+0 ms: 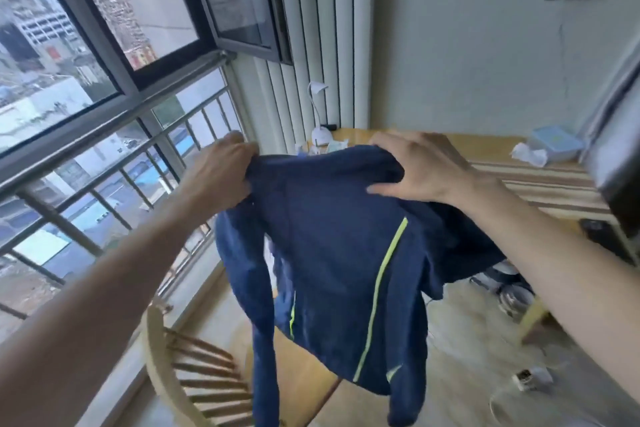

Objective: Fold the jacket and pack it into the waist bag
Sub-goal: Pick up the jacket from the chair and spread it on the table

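Observation:
A dark blue jacket (329,253) with thin lime-green stripes hangs in the air in front of me, unfolded, one sleeve dangling at the left. My left hand (221,173) is closed on its upper left edge. My right hand (419,170) grips the bunched fabric at the upper right, thumb underneath. The jacket's lower part hangs over a wooden chair. No waist bag is in view.
A wooden chair (180,374) with a slatted back stands below the jacket. Behind is a wooden table (502,146) with a white desk lamp (320,128), a light blue box (554,144) and crumpled tissue. A window with a metal railing (104,191) fills the left.

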`<move>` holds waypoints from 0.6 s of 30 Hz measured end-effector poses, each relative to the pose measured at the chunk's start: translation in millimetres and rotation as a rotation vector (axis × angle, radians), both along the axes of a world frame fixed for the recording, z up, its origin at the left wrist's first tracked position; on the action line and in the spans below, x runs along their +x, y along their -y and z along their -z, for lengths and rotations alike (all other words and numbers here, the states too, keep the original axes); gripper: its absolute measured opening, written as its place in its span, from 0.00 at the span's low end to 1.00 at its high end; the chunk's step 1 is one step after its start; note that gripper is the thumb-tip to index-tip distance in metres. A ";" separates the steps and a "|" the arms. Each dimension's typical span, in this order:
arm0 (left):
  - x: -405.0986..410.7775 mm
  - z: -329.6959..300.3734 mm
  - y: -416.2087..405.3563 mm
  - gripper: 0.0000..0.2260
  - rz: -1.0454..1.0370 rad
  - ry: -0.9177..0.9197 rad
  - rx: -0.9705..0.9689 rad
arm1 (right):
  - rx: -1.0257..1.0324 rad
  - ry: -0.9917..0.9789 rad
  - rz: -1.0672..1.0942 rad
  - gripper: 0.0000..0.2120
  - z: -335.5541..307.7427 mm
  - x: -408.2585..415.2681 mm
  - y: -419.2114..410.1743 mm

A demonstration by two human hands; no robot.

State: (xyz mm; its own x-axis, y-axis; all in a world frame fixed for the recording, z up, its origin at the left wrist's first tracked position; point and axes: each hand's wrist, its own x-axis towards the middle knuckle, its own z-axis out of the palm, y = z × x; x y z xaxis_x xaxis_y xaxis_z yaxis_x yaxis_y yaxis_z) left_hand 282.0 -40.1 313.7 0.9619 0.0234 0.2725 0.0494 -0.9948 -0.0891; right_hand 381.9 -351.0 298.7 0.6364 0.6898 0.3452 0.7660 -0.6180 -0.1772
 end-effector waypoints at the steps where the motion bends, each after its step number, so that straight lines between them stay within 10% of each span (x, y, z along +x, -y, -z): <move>1: 8.2 -10.6 -5.2 0.12 -0.030 0.051 0.000 | -0.047 0.035 0.034 0.23 -5.5 11.9 17.3; 18: 139.1 -50.5 24.9 0.10 0.179 0.341 -0.031 | 0.099 0.164 0.659 0.11 -64.0 117.3 156.1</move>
State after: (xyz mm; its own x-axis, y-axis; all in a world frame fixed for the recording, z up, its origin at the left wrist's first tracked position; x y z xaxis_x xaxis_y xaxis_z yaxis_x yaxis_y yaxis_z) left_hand 421.0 -64.9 364.1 0.8059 -0.1238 0.5789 -0.1038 -0.9923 -0.0677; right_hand 499.3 -507.1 362.7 0.8466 0.1370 0.5142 0.2574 -0.9512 -0.1703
